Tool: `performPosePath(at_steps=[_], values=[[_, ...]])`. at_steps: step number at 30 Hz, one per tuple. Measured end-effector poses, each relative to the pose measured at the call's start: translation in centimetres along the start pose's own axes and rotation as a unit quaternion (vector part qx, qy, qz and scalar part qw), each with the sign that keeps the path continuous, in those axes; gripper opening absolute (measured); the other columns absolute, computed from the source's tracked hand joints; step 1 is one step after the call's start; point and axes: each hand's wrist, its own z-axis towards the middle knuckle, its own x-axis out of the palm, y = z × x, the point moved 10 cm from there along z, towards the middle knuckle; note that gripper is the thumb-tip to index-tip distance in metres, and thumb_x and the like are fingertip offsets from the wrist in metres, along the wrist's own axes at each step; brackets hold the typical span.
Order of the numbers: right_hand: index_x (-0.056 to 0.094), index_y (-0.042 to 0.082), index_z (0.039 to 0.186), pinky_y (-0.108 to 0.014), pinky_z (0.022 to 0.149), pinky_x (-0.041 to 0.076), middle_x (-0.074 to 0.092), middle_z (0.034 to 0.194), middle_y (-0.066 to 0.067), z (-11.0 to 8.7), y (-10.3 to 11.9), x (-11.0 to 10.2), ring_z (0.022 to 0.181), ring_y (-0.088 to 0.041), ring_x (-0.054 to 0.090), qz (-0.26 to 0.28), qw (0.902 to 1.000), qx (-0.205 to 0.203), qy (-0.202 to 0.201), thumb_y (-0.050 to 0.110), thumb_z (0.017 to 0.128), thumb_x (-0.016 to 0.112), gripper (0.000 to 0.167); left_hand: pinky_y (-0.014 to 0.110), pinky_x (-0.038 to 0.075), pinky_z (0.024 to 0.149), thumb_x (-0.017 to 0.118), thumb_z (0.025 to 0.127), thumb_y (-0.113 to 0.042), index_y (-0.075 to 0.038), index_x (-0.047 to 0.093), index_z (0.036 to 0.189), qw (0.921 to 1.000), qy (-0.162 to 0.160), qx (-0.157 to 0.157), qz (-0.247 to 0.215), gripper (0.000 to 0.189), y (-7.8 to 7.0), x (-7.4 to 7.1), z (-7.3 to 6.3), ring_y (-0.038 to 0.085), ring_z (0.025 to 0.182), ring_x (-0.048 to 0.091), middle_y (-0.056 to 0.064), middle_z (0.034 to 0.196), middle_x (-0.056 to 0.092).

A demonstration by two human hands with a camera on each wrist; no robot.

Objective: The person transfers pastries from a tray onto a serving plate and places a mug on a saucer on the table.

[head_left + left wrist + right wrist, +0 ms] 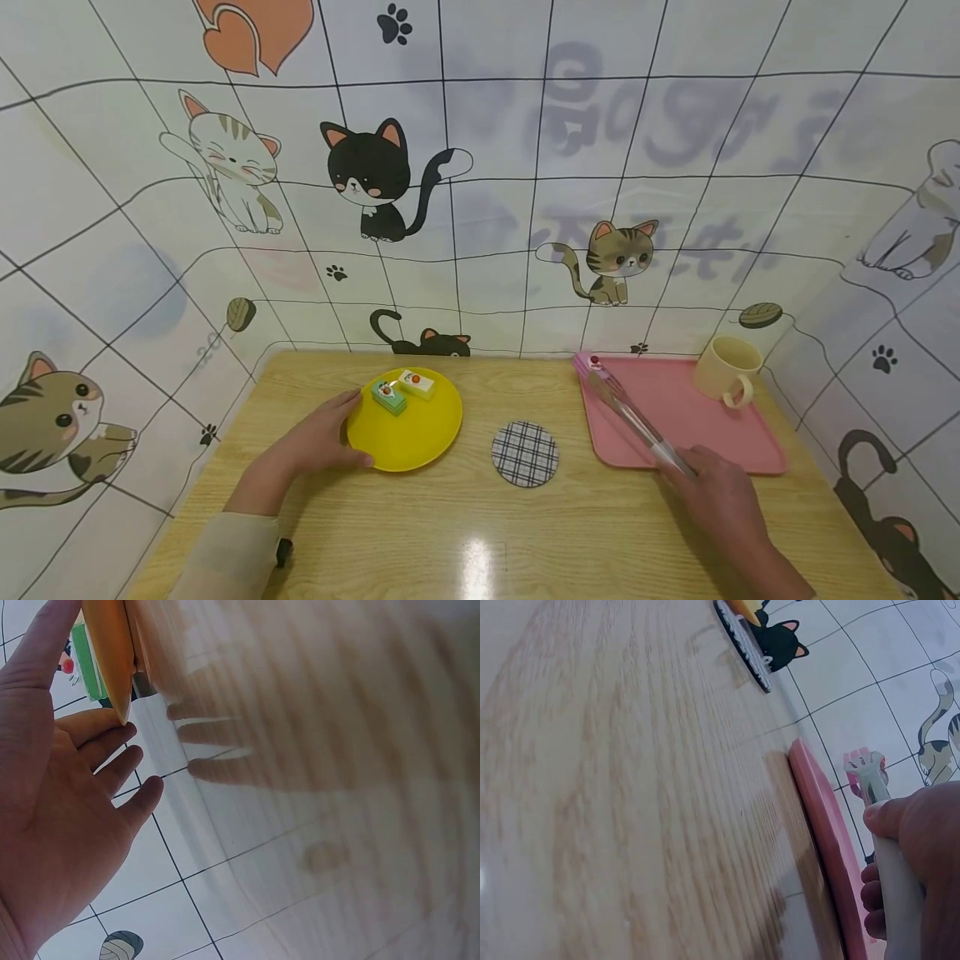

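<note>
Fingers (pixel 885 817) of the right hand (pixel 720 500) grasp the handle of pink-tipped tongs (pixel 626 410) lying across the pink tray (pixel 675 442) at the right, where a cream mug (pixel 727 369) stands at the far corner. The left hand (pixel 318 442), fingers relaxed and spread, rests against the near-left rim of the yellow plate (pixel 405 437), which carries two small cake pieces (pixel 401 390). A checked coaster (pixel 525 453) lies between plate and tray.

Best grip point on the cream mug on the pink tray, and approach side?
Take the cream ceramic mug by its loop handle. The mug seems tipped, mouth toward the back wall, and the handle juts toward the table's front edge, so it likely suits a reach from the near side. The right hand is closest but already grips the pink-tipped tongs. The pink plastic tray leaves room around it.
</note>
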Motion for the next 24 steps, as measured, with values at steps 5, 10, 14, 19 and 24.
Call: performPosePath(at_steps=[5, 10, 14, 19, 24], values=[[0.088, 0.005, 0.105, -0.03, 0.053, 0.046, 0.071, 0.081, 0.006, 0.2, 0.4, 0.3, 0.065, -0.007, 0.052, 0.005, 0.9999, -0.012, -0.003, 0.019, 0.087, 0.095, 0.025, 0.067, 0.031, 0.129, 0.098, 0.079, -0.057, 0.008, 0.037, 0.167, 1.0, 0.0, 0.0, -0.001, 0.125, 0.0, -0.1, 0.0, 0.051, 0.16, 0.033, 0.026, 0.175, 0.035], [0.088, 0.005, 0.105, -0.032, 0.055, 0.049, 0.071, 0.082, 0.007, 0.4, 0.9, 0.5, 0.067, -0.008, 0.056, 0.005, 0.9999, -0.01, 0.006, 0.021, 0.088, 0.095, 0.024, 0.067, 0.031, 0.129, 0.098, 0.079, -0.057, 0.007, 0.037, 0.167, 1.0, 0.001, -0.002, -0.002, 0.125, 0.0, -0.1, -0.1, 0.051, 0.16, 0.033, 0.025, 0.176, 0.034], [0.087, 0.005, 0.104, -0.032, 0.058, 0.052, 0.073, 0.084, 0.006, 0.6, 1.5, 0.4, 0.07, -0.01, 0.061, 0.005, 0.9998, -0.012, 0.012, 0.022, 0.089, 0.095, 0.024, 0.067, 0.031, 0.129, 0.098, 0.079, -0.058, 0.007, 0.038, 0.167, 1.0, 0.0, -0.004, 0.0, 0.125, 0.1, 0.0, 0.0, 0.051, 0.16, 0.033, 0.025, 0.176, 0.034], [0.087, 0.003, 0.103, -0.034, 0.059, 0.053, 0.076, 0.089, 0.001, 1.0, 2.5, 0.7, 0.073, -0.016, 0.066, 0.008, 0.9995, -0.02, 0.023, 0.021, 0.087, 0.096, 0.026, 0.066, 0.031, 0.129, 0.098, 0.079, -0.058, 0.007, 0.038, 0.167, 1.0, 0.001, -0.005, 0.0, 0.125, 0.1, 0.0, -0.1, 0.051, 0.16, 0.033, 0.025, 0.176, 0.034], [0.086, 0.004, 0.099, -0.037, 0.06, 0.057, 0.076, 0.089, 0.002, 1.3, 4.1, 0.9, 0.073, -0.017, 0.069, 0.009, 0.9981, -0.06, 0.013, 0.019, 0.085, 0.097, 0.024, 0.066, 0.031, 0.129, 0.097, 0.079, -0.058, 0.006, 0.037, 0.168, 1.0, 0.001, -0.007, -0.001, 0.125, 0.1, 0.0, 0.0, 0.051, 0.161, 0.033, 0.025, 0.176, 0.034]])
